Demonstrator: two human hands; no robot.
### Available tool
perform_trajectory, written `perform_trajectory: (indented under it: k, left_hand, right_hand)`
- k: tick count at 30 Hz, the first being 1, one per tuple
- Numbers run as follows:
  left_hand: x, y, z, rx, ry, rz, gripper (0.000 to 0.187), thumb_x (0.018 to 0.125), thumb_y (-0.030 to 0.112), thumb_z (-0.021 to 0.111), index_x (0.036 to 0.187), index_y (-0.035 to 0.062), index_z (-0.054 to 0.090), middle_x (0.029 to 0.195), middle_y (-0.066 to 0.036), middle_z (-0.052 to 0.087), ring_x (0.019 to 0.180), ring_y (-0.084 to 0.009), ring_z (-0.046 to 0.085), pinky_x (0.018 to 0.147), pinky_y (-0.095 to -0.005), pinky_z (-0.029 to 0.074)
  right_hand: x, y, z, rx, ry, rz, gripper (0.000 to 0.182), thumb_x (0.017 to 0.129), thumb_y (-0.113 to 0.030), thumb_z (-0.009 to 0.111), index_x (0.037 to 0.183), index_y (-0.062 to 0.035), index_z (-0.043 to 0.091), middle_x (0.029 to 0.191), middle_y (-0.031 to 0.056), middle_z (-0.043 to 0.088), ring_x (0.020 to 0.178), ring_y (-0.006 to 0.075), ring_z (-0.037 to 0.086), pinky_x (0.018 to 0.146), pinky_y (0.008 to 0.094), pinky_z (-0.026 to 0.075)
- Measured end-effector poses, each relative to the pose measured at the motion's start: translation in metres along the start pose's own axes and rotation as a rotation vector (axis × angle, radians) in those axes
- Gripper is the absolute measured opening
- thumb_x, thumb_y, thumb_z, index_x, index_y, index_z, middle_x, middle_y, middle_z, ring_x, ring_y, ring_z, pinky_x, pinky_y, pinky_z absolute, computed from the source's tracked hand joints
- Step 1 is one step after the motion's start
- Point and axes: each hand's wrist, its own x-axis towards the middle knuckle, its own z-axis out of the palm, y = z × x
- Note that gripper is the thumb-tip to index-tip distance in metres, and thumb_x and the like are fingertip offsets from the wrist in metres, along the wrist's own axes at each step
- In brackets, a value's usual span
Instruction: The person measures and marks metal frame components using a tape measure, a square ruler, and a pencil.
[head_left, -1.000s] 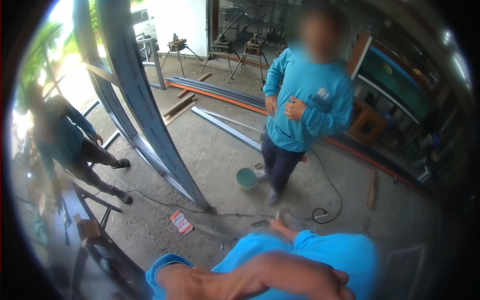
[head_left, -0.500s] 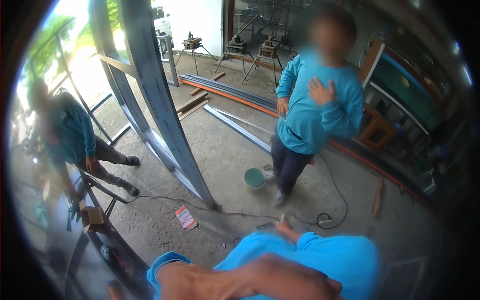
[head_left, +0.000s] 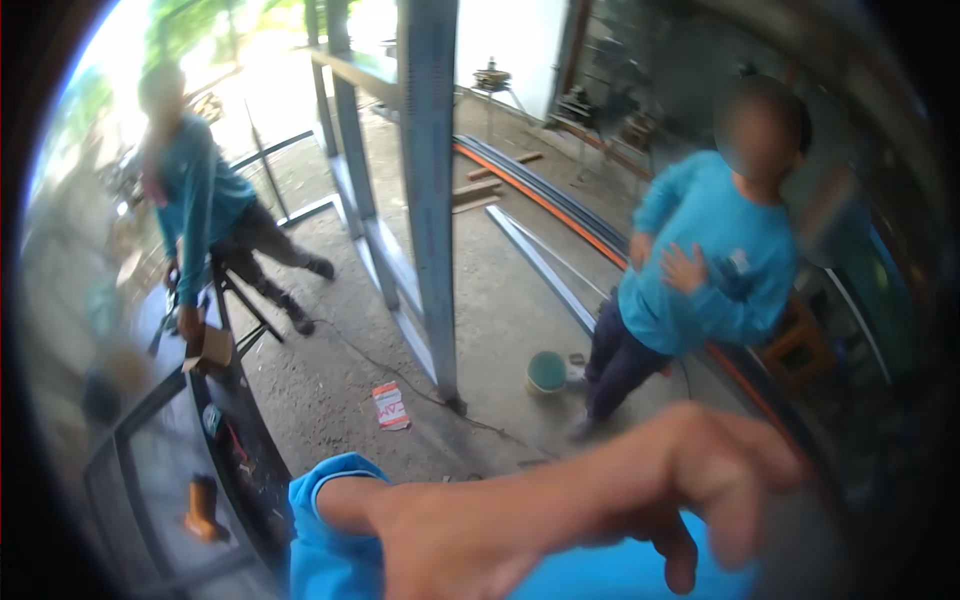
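Note:
My left hand [head_left: 560, 490] reaches across the foreground from a blue cuff [head_left: 340, 480]. Its fingers are loosely bent with the thumb apart below them, and no object shows in it. My right hand is not visible; my left hand and the blue clothing fill the area where it was. Beyond my left hand, apart from it in depth, a green-topped bucket [head_left: 546, 372] stands on the concrete floor. A red-and-white printed sheet [head_left: 391, 406] lies there too. Past these, a tall metal frame [head_left: 428, 200] stands upright, its near post foot on the floor.
One person [head_left: 705, 250] in a blue shirt stands at right, a hand on the chest. Another person [head_left: 205, 190] at left reaches toward a cardboard box [head_left: 208, 350] on a dark metal structure. An orange tool [head_left: 202, 508] sits nearby. Long metal profiles [head_left: 545, 195] and a cable [head_left: 370, 362] lie on the floor.
My view has swung left, so the surroundings sit further right. My left hand has come up with its fingers showing. My right hand, earlier low near the cable, is out of sight.

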Motion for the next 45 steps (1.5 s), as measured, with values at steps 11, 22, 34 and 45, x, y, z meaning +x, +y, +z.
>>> perform_trajectory:
  k: [11,22,34,45]
  left_hand:
    - [-0.039,0.021,0.012,-0.128,0.184,0.222,0.092,0.068,0.044,0.077,0.126,-0.0072,0.027,0.121,-0.022,0.046,0.104,-0.0304,0.055,0.079,-0.035,0.049]
    - [-0.371,-0.126,-0.062,0.912,1.204,-0.949,0.054,0.085,0.039,0.064,0.122,0.0022,0.052,0.12,-0.018,0.057,0.111,-0.0272,0.055,0.094,-0.0368,0.044]
    - [-0.565,-0.2,0.211,0.782,2.174,-1.079,0.056,0.078,0.045,0.064,0.113,0.0011,0.059,0.109,-0.019,0.063,0.102,-0.033,0.06,0.089,-0.0394,0.047]
    - [-0.605,-0.308,0.291,0.648,2.096,-0.845,0.067,0.092,0.054,0.038,0.137,0.0043,0.038,0.138,-0.02,0.041,0.126,-0.0348,0.04,0.105,-0.0403,0.032]
  right_hand:
    - [-0.006,0.004,-0.015,-0.193,-0.023,-0.13,0.043,0.082,-0.032,0.056,0.099,0.0072,0.063,0.098,0.0232,0.065,0.095,0.0348,0.063,0.082,0.0418,0.049]
    - [-0.058,-0.023,-0.021,-0.319,-0.038,-0.264,0.041,0.082,-0.03,0.056,0.099,0.0078,0.063,0.1,0.0264,0.063,0.098,0.0389,0.06,0.085,0.0428,0.047]
    - [-0.127,-0.103,0.024,-0.141,-0.097,-0.877,0.042,0.081,-0.033,0.055,0.078,0.0083,0.063,0.069,0.0246,0.061,0.069,0.0368,0.06,0.067,0.0455,0.042]
    - [-0.44,-0.212,0.094,-0.053,-0.529,-1.762,0.031,0.092,-0.022,0.052,0.103,0.006,0.056,0.082,0.0133,0.059,0.074,0.0206,0.053,0.07,0.0321,0.043]
